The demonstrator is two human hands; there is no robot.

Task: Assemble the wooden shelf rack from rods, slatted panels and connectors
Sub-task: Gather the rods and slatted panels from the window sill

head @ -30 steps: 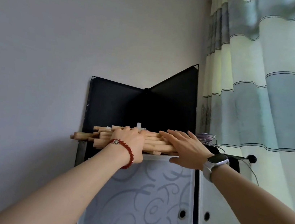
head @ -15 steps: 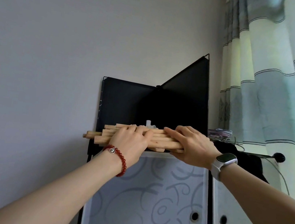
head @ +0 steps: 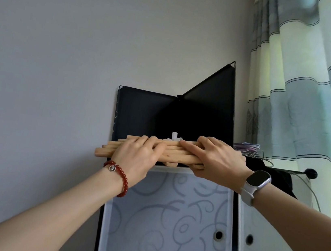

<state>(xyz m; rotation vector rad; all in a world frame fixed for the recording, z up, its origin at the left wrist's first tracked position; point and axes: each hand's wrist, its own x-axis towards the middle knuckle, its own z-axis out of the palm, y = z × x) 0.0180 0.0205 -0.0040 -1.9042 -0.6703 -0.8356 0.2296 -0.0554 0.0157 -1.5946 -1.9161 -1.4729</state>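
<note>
On top of the white swirl-patterned cabinet, the left hand and right hand both grip the bundle of pale wooden rods, apparently fetching parts; lifting it down level seems next.

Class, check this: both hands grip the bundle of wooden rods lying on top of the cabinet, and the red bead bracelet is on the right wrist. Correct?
Not quite. The head view shows the red bead bracelet on the left wrist; the right wrist wears a watch. Both the left hand and right hand do grip the wooden rods atop the cabinet.

Soft daylight, sharp, wide-angle edge bending.
</note>
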